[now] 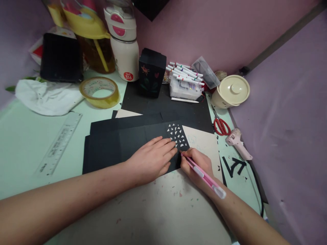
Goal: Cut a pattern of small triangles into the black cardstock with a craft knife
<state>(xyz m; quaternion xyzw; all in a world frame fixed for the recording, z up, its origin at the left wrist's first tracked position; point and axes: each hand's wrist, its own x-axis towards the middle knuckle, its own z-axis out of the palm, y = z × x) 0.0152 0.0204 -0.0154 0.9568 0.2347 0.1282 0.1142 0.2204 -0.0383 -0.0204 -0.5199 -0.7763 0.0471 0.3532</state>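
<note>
A sheet of black card point(133, 139) lies before me, its right end pierced by several small triangular holes that show white. My left hand point(150, 158) rests flat on the card, fingers stretched toward the holes. Just right of it, my right hand point(195, 163) grips a pink craft knife point(204, 175) with a pale end. The knife's tip touches the card below the cut-outs; the blade itself is too small to make out. Under the card's right side sits a pale sheet point(204, 136) with faint writing.
A clear ruler point(61, 143) and a tape roll point(99, 92) lie left. Behind stand a white bottle point(125, 58), a black box point(152, 73) and white markers point(186, 73). Right are a lidded pot point(230, 92), red scissors point(221, 126), a glue gun point(238, 144) and black scraps point(235, 165).
</note>
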